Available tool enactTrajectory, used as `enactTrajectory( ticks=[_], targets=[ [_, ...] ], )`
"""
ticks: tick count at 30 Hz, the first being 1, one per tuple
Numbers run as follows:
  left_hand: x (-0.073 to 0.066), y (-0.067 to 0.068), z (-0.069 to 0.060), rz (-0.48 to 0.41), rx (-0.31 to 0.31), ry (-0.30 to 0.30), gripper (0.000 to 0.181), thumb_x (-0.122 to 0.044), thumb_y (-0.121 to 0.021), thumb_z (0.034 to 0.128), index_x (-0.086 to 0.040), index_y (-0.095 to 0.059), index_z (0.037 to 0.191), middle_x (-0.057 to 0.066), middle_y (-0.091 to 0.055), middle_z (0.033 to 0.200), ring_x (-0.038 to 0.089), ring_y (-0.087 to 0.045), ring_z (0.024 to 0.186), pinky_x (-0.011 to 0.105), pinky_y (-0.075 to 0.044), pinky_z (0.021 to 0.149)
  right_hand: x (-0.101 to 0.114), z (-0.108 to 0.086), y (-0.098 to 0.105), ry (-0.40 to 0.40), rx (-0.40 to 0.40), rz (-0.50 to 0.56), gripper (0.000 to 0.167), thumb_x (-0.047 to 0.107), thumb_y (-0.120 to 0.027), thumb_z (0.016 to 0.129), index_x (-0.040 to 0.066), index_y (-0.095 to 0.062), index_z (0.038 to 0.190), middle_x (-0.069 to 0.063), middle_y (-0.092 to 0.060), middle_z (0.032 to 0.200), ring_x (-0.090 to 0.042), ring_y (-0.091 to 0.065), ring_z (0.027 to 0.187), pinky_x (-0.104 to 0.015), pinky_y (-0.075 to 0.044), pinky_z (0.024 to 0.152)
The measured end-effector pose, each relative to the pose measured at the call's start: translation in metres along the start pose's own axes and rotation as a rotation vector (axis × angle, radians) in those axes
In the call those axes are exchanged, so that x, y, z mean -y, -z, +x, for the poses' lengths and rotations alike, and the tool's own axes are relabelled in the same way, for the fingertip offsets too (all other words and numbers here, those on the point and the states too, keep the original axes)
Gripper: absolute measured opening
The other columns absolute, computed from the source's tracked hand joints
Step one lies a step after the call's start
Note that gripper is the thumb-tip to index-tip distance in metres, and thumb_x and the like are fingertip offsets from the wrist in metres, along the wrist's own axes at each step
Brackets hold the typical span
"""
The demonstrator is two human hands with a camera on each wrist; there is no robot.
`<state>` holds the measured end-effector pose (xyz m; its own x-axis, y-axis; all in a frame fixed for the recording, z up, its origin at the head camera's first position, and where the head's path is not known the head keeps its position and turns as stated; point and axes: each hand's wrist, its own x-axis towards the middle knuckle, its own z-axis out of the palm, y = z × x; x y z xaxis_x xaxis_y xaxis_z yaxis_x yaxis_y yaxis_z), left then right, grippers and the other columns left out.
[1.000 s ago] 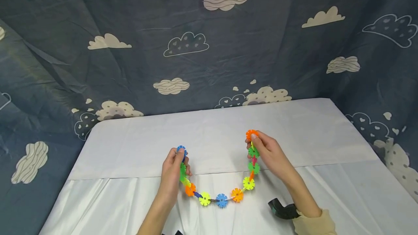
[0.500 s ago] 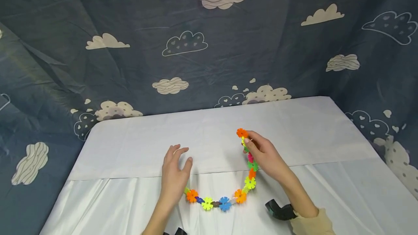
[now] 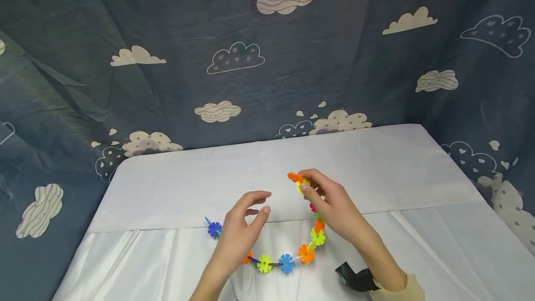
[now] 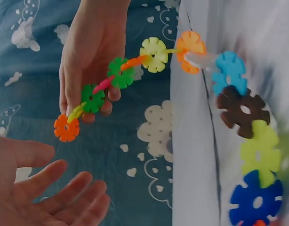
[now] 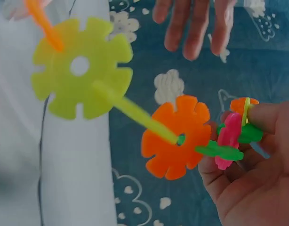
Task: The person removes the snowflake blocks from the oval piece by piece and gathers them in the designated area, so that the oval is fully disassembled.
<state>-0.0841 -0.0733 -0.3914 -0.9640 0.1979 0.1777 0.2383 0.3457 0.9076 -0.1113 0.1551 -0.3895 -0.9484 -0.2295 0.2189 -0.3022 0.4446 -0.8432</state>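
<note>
A chain of colourful notched plastic flower discs (image 3: 286, 264) curves in a U below both hands in the head view. My right hand (image 3: 338, 206) pinches it near one end, between thumb and fingers. The orange end disc (image 4: 60, 133) sticks out past those fingertips, linked to a yellow one. My left hand (image 3: 242, 229) holds nothing; its fingers are loosely bent and spread, pointing toward the right hand, with a gap between the two. It covers part of the chain in the head view. The other end, a dark blue disc (image 3: 214, 230), shows left of the left hand.
A white cloth (image 3: 167, 194) covers the table, with a seam across it. Behind hangs a dark blue curtain (image 3: 175, 82) printed with clouds. A black wrist device (image 3: 355, 278) sits at the right forearm, by a beige sleeve (image 3: 399, 289).
My left hand has let go of the blue end and moved right toward the right hand. The right hand has shifted slightly left, its grip lower, so the orange end disc projects leftward.
</note>
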Motion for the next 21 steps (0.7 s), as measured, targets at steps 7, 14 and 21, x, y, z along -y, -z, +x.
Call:
enactTrajectory(
  ticks=[7, 14, 21],
  targets=[
    [-0.009, 0.001, -0.003, -0.079, -0.022, -0.119, 0.029, -0.023, -0.061, 0.0996, -0.028, -0.059, 0.128, -0.010, -0.063, 0.118, 0.013, -0.063, 0.107, 0.031, -0.051, 0.090, 0.023, -0.007, -0.005, 0.088, 0.047, -0.099, 0.022, 0.024, -0.061, 0.100, 0.029, -0.061, 0.121, 0.014, -0.057, 0.100, -0.015, -0.052, 0.067, -0.025, -0.048, 0.055],
    [-0.013, -0.003, -0.005, -0.036, -0.081, -0.303, 0.024, -0.017, -0.064, 0.0975, -0.017, -0.062, 0.122, -0.004, -0.067, 0.108, 0.013, -0.065, 0.096, 0.032, -0.053, 0.084, 0.034, -0.014, -0.015, 0.223, 0.056, -0.183, 0.019, 0.025, -0.061, 0.099, 0.029, -0.062, 0.117, 0.021, -0.058, 0.104, -0.005, -0.052, 0.079, -0.023, -0.049, 0.065],
    [-0.011, -0.001, -0.006, -0.045, -0.048, -0.290, 0.010, -0.020, -0.064, 0.0975, -0.019, -0.064, 0.108, -0.008, -0.067, 0.099, 0.011, -0.066, 0.085, 0.031, -0.055, 0.076, 0.045, -0.018, -0.024, 0.272, 0.052, -0.182, 0.024, 0.021, -0.065, 0.097, 0.024, -0.061, 0.121, 0.019, -0.059, 0.110, -0.002, -0.055, 0.091, -0.022, -0.053, 0.076]
  ],
)
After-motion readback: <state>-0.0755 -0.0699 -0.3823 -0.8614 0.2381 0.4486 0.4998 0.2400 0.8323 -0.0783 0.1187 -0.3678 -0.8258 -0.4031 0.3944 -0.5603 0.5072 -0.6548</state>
